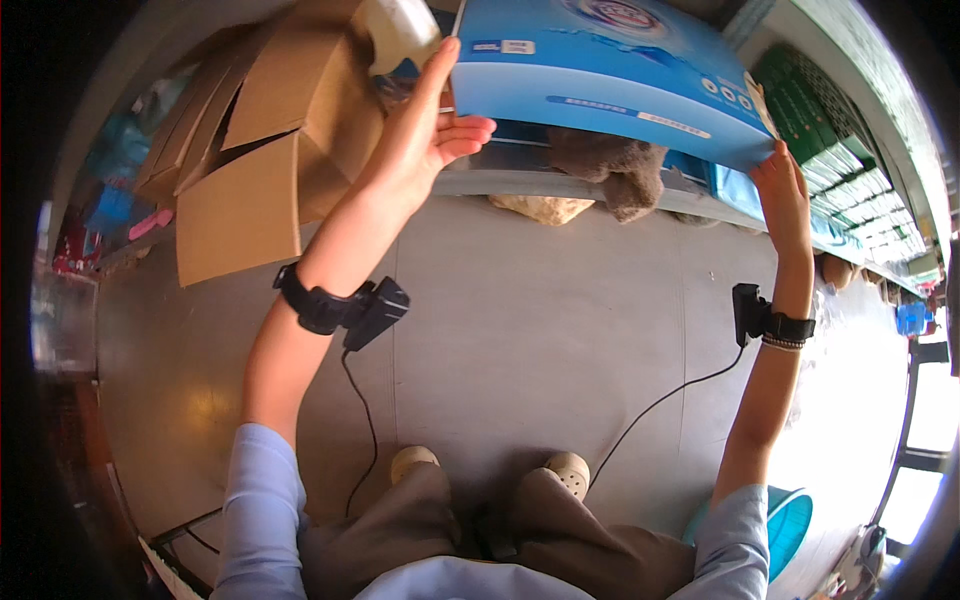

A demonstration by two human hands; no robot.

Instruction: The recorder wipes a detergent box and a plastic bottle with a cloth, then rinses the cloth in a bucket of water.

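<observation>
A large blue printed cardboard box (pixel 555 84) is held up between both hands at the shelf, at the top of the view. My left hand (pixel 424 139) supports its left end, the thumb along the side and the fingers by the lower edge. At the near right corner, my right hand (pixel 784 184) grips the box, its fingertips partly hidden. Below the box, a grey-brown fluffy cloth (pixel 634 176) hangs over the edge of the shelf (pixel 469 182). The box's far side is cut off by the top of the view.
An open brown cardboard carton (pixel 322 124) stands at left, one flap (pixel 240 210) jutting toward me. Green packages (pixel 810 112) are stacked on the right. Stones, including a pale one (pixel 544 208), lie under the shelf. A turquoise basket (pixel 791 529) stands by my right arm. Cables hang from both wrist devices.
</observation>
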